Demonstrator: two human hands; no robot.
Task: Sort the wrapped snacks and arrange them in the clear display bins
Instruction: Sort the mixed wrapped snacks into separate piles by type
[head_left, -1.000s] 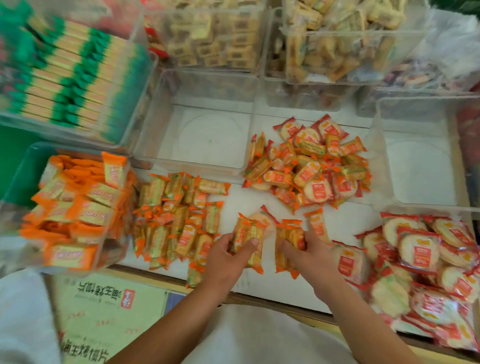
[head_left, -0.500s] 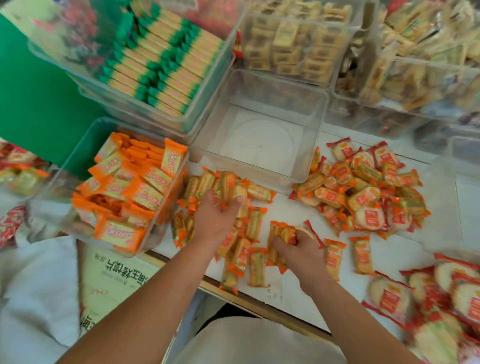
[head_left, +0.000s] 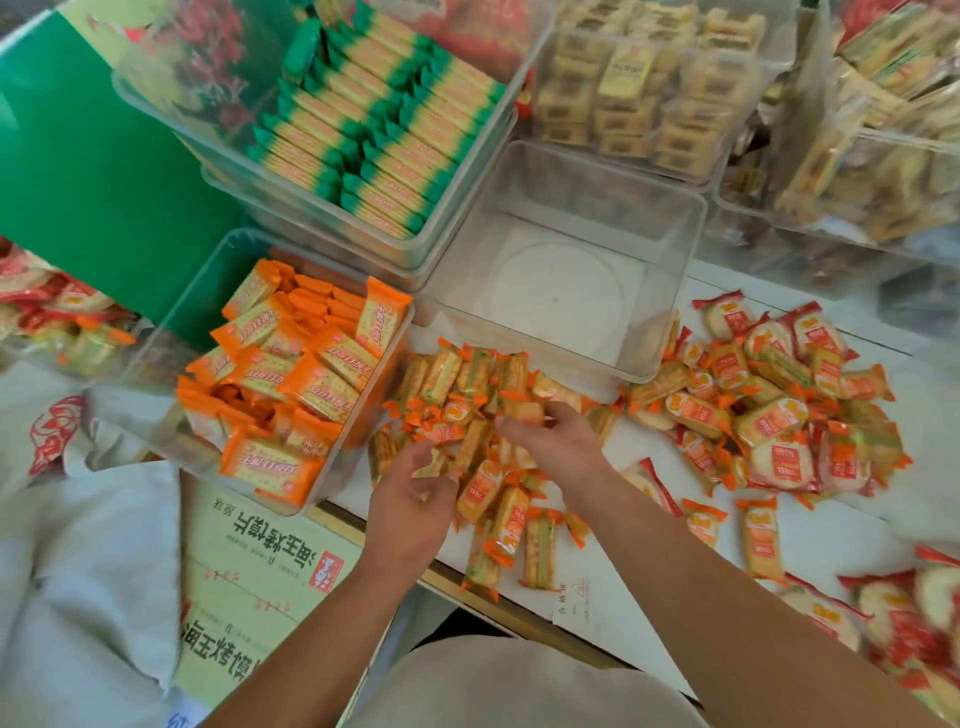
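Now both hands are in the snack pile (head_left: 457, 384) on the table (head_left: 831, 525), just before the empty bin (head_left: 678, 291). R hand (head_left: 556, 441) grasps a few pkts. L hand (head_left: 410, 504) is curled at the pile's near edge; can't tell if it's holding any.

Cardboard box (head_left: 260, 561), below the table (head_left: 623, 597) edge: large dark Chinese characters, upside down to the viewer, printed twice; they appear to include 烤馍片, with small 原味 beside the upper line. Red seal (head_left: 326, 571) on the box: illegible. Orange packs (head_left: 270, 467) and round cracker packs (head_left: 782, 462): red Chinese lettering, too blurred to read. Table edge: faint, illegible handwriting.
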